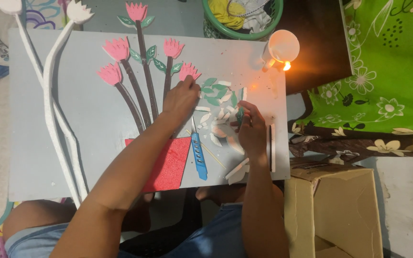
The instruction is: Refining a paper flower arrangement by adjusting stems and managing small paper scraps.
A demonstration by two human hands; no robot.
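Note:
A grey board [72, 110] lies across my lap with pink foam flowers [116, 48] on dark stems [139, 91] and a red glitter pot shape [170, 162]. My left hand [181, 97] rests fingertips down on the board beside a pink flower [189, 70] and a stem. My right hand [251, 128] pinches a small green leaf piece [239, 113] among several loose green and white leaf cut-outs [214, 95]. A blue utility knife [198, 155] lies between my forearms.
A white mug [281, 48] stands at the board's top right corner beside a small lit flame [287, 66]. White foam flower stems [56, 95] lie on the left. A green basket [241, 16] sits behind, a cardboard box [333, 210] at lower right, green floral cloth [388, 71] to the right.

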